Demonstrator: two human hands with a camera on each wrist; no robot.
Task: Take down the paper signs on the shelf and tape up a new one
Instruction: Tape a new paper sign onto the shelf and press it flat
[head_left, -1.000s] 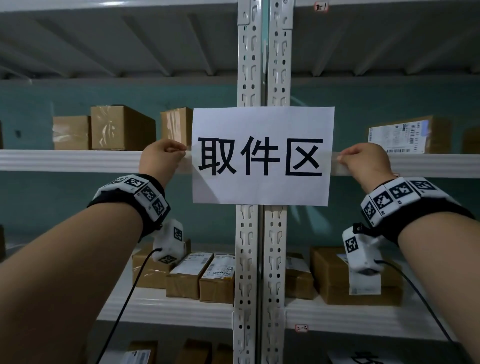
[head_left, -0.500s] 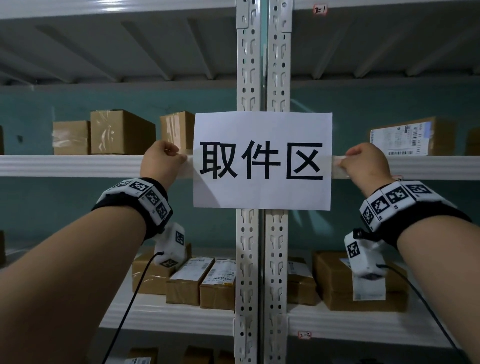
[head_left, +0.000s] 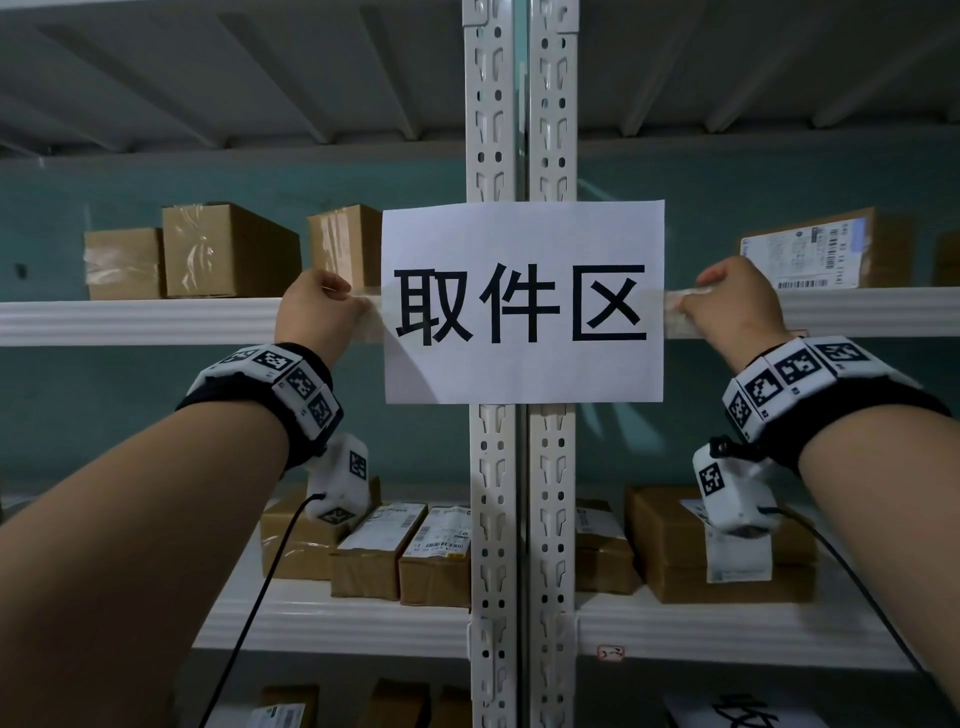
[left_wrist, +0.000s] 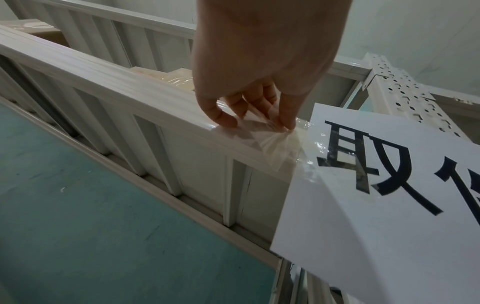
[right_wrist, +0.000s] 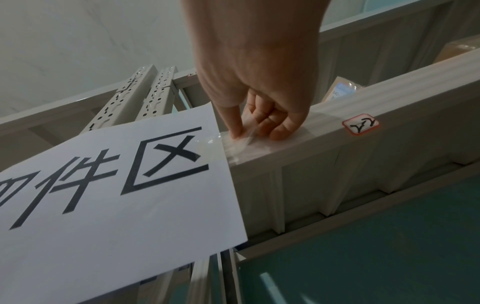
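The paper sign (head_left: 523, 301) hangs across the uprights (head_left: 519, 130) between both hands. The left hand (head_left: 317, 312) pinches clear tape (left_wrist: 270, 142) at its left edge; the right hand (head_left: 732, 306) pinches tape at its right, on the shelf rail (head_left: 130, 322).

Parcel depot, metal shelving (head_left: 140, 322) (labelled cartons (head_left: 228, 249))

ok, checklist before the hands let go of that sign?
1. Sign level across the two posts: ok.
2. Left hand on the left tape: ok, fingertips pinch a wrinkled, partly lifted end.
3. Right hand on the right tape: ok, fingertips pinch it at the shelf rail.
4. Tape flat on rail: not ok, both ends creased.
5. Tape overlaps paper edges: ok, glossy strips show on both sides.
6. Top and bottom edges of the sign taped: cannot tell.
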